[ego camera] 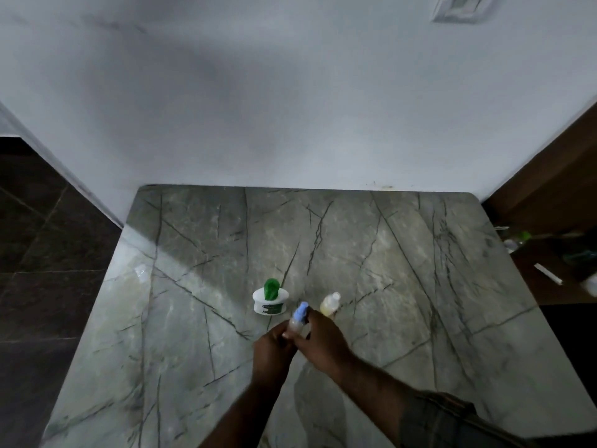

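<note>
Head view, left hand (273,347) and right hand (323,341), each grip clasping slim clear blue-capped bottle (301,312), veined marble tabletop (403,286).

Two arms are showing in the head view, each ending in a bare hand: the left hand (271,347) and the right hand (323,341). The right arm is wearing a dark, grey-green sleeve (452,421) of soft cloth, which is ending partway up the arm and bunching into loose folds along its edge. Below that edge the forearm is showing bare to the wrist. The left arm is showing bare along its whole visible length. Blur is softening finer detail.
</note>
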Action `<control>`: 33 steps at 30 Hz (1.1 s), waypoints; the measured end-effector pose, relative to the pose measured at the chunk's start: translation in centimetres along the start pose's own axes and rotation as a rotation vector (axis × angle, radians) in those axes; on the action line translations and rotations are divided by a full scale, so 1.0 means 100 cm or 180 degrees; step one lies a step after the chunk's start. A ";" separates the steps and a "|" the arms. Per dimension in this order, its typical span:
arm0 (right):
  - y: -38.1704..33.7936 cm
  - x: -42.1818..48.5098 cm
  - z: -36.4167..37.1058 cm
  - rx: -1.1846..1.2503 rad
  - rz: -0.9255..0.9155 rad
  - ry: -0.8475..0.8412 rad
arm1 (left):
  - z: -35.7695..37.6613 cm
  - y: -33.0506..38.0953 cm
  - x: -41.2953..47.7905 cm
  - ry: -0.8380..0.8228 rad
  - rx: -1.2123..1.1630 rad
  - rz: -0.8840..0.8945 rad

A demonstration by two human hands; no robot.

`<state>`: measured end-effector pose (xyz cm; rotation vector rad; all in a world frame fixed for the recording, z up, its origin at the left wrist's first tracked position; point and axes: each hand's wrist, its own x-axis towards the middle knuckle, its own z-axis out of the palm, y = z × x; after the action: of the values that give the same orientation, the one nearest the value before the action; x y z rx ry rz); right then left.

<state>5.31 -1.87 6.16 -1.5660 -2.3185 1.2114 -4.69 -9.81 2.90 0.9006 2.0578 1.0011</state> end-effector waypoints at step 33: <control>0.186 0.066 -0.082 0.0011 0.0157 0.0822 | 0.174 0.071 0.051 -0.0929 0.0124 -0.0238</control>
<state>19.97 11.05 -2.58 -1.6757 -2.1263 0.9556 8.40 4.07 -0.84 0.9236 1.8546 0.7437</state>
